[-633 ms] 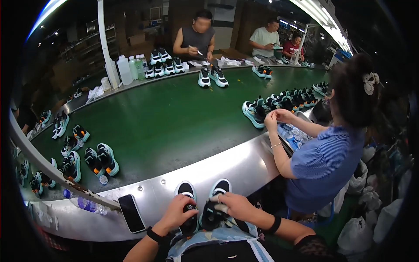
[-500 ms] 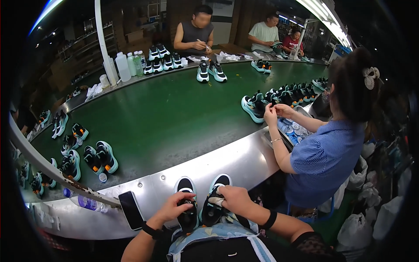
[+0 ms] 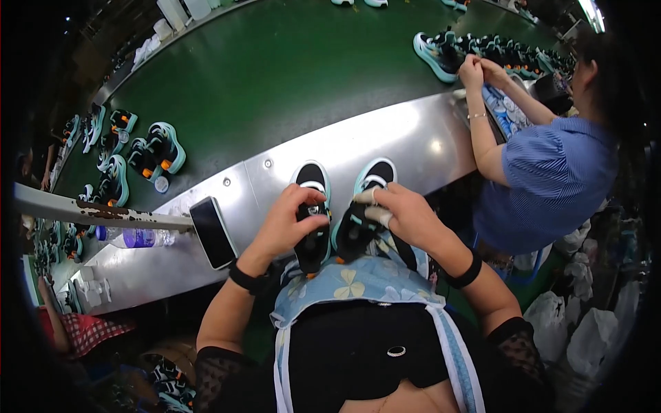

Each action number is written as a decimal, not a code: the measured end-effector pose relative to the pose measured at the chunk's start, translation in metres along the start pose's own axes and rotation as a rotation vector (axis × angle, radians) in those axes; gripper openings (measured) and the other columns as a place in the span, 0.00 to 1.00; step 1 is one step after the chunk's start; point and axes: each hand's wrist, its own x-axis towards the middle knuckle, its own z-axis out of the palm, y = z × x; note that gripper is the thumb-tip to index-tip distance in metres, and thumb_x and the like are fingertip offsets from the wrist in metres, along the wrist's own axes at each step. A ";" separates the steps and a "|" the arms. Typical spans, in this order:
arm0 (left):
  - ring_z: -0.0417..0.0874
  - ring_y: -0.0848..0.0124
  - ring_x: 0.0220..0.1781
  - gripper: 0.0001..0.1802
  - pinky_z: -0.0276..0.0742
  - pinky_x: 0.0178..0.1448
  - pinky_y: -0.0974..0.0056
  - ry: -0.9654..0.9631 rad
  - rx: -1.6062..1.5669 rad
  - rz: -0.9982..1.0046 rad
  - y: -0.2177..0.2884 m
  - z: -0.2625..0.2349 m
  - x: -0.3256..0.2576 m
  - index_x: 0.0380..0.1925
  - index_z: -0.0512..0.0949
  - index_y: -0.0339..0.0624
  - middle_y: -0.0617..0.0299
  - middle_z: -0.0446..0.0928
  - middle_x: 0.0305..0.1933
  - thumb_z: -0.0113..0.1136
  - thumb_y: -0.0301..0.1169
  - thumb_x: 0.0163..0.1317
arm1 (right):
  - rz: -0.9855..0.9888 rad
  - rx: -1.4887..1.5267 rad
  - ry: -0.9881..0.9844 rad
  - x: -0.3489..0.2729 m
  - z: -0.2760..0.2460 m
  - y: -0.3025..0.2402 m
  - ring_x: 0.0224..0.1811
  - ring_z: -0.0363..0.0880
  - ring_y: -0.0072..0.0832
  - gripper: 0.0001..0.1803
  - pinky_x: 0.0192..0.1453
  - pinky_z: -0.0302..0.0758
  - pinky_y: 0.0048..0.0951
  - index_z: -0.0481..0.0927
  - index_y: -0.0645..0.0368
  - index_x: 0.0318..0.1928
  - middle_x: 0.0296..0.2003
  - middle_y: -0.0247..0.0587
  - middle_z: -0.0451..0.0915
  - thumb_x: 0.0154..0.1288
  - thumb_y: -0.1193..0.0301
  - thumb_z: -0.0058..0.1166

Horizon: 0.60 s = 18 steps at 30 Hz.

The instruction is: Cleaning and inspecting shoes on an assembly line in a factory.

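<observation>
Two black sneakers with white and mint soles stand side by side at the metal table edge, toes pointing away from me. Over the lacing of the left sneaker (image 3: 313,251) hovers my left hand (image 3: 286,219), thumb and forefinger curved apart with nothing visible between them. My right hand (image 3: 410,217) is on the right sneaker (image 3: 352,237), its pale-covered fingers closed at the laces. Whatever finer part those fingers pinch is hidden. A blue flowered apron (image 3: 348,282) lies against the heels of both sneakers.
A phone (image 3: 213,233) and a purple-labelled bottle (image 3: 148,237) lie left, by a chipped metal post (image 3: 103,215). More sneakers (image 3: 165,148) stand on the green belt (image 3: 275,89). A co-worker in a blue striped shirt (image 3: 564,162) works at right beside a sneaker row.
The view has tilted down, so the far side of the belt has mostly gone out of sight. My left thumb and forefinger have parted more; my right hand stays at its sneaker.
</observation>
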 end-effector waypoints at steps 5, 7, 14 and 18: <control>0.78 0.71 0.47 0.21 0.74 0.53 0.66 0.057 -0.499 0.038 -0.023 0.014 -0.004 0.53 0.77 0.42 0.62 0.77 0.41 0.65 0.27 0.58 | -0.063 -0.176 0.251 -0.005 0.032 0.004 0.29 0.77 0.45 0.11 0.35 0.73 0.40 0.80 0.56 0.41 0.26 0.45 0.76 0.59 0.68 0.63; 0.78 0.69 0.46 0.21 0.74 0.52 0.65 0.040 -0.504 0.008 -0.019 0.011 -0.007 0.53 0.77 0.45 0.61 0.76 0.40 0.65 0.28 0.57 | -0.123 -0.094 0.267 -0.001 0.023 0.009 0.28 0.76 0.44 0.11 0.34 0.73 0.39 0.80 0.56 0.41 0.25 0.46 0.75 0.58 0.69 0.63; 0.77 0.67 0.53 0.23 0.70 0.57 0.64 0.043 0.003 0.038 0.000 0.012 -0.003 0.54 0.76 0.42 0.59 0.77 0.49 0.63 0.26 0.56 | 0.091 -0.107 0.243 -0.017 0.034 0.008 0.33 0.79 0.29 0.16 0.40 0.74 0.27 0.81 0.57 0.48 0.30 0.38 0.80 0.59 0.70 0.65; 0.80 0.69 0.45 0.15 0.74 0.48 0.67 0.286 0.118 0.180 0.015 0.020 -0.014 0.50 0.78 0.38 0.56 0.79 0.46 0.57 0.29 0.64 | 0.205 0.483 0.062 -0.011 0.004 0.048 0.38 0.81 0.24 0.10 0.45 0.76 0.27 0.82 0.62 0.42 0.36 0.42 0.84 0.64 0.70 0.60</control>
